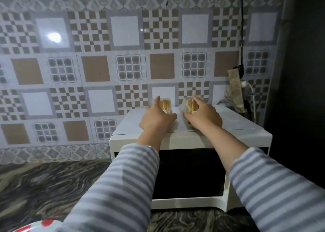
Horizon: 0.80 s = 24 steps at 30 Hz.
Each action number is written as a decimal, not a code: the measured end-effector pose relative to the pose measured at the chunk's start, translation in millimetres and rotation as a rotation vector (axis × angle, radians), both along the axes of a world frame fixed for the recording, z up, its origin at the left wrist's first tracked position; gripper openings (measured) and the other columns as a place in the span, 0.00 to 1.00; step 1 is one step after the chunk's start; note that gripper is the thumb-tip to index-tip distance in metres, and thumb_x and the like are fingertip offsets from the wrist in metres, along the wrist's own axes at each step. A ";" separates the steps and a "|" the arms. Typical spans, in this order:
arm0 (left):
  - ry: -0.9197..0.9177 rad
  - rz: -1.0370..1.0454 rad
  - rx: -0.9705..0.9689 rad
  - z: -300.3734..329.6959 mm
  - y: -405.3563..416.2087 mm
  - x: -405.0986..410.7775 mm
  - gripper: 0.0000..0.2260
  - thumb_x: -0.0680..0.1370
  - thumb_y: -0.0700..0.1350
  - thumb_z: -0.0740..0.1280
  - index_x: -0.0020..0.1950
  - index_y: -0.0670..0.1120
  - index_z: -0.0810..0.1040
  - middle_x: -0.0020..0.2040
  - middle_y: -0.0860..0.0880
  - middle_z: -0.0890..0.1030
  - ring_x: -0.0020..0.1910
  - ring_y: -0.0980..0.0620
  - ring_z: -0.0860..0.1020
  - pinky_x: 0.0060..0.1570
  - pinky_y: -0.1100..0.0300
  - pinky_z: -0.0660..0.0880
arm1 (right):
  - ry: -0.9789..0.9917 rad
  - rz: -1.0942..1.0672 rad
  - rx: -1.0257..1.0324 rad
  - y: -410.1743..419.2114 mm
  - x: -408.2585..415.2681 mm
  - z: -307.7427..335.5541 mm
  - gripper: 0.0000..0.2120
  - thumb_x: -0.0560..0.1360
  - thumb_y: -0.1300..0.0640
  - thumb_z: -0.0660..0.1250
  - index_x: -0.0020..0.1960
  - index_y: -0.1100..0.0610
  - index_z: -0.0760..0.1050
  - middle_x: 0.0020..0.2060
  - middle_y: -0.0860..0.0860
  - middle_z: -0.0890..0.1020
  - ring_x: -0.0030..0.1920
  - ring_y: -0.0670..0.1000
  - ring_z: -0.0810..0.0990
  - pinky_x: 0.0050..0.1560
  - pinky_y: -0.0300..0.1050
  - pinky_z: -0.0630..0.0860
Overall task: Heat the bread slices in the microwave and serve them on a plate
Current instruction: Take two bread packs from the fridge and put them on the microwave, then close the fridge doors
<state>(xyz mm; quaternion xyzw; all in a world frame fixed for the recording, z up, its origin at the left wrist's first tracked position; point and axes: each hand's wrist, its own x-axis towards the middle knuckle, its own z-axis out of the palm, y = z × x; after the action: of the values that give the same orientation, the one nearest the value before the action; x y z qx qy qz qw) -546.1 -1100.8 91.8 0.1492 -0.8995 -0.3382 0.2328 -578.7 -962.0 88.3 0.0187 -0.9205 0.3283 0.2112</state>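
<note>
Two clear packs of bread slices stand on top of the white microwave [246, 126], against the tiled wall. My left hand [156, 116] reaches up and wraps around the left bread pack [165, 104]. My right hand [204, 116] closes around the right bread pack [190, 105]. Both packs still touch the microwave's top. The microwave door [188, 172] is dark and closed. A white plate with red spots [44, 224] shows at the bottom left edge, partly hidden by my sleeve.
The microwave stands on a dark marbled counter [44, 184]. A patterned tile wall runs behind it. A black cable [242, 29] hangs at the right beside a socket strip [236, 89]. A dark surface closes the right side.
</note>
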 end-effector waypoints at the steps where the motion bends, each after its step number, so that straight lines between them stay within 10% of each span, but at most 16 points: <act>1: 0.000 0.004 -0.012 -2.0 0.1 -1.4 0.40 0.70 0.57 0.70 0.76 0.61 0.52 0.66 0.49 0.74 0.58 0.44 0.77 0.56 0.45 0.76 | -0.001 -0.002 0.005 -0.5 -1.3 -2.3 0.35 0.72 0.39 0.66 0.74 0.36 0.55 0.67 0.50 0.72 0.61 0.56 0.75 0.50 0.47 0.72; 9: -0.101 0.021 -0.170 -2.1 -2.4 3.2 0.39 0.72 0.67 0.62 0.76 0.61 0.46 0.75 0.48 0.63 0.68 0.41 0.69 0.64 0.39 0.65 | -0.028 0.045 0.074 6.2 2.9 -1.3 0.36 0.73 0.35 0.62 0.76 0.38 0.51 0.68 0.54 0.68 0.64 0.58 0.73 0.54 0.48 0.72; 24: -0.020 -0.031 -0.328 -40.6 25.4 164.5 0.21 0.75 0.57 0.62 0.67 0.53 0.71 0.68 0.50 0.70 0.63 0.44 0.72 0.59 0.45 0.73 | 0.086 0.029 0.266 32.3 163.2 -32.9 0.20 0.77 0.44 0.59 0.67 0.48 0.70 0.65 0.54 0.67 0.64 0.59 0.67 0.60 0.56 0.70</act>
<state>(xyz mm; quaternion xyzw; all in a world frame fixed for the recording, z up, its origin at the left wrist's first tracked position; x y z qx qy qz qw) -381.6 -1075.5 51.2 0.0985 -0.9471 -0.1889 0.2400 -415.5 -929.7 55.4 0.0741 -0.9456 0.2053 0.2413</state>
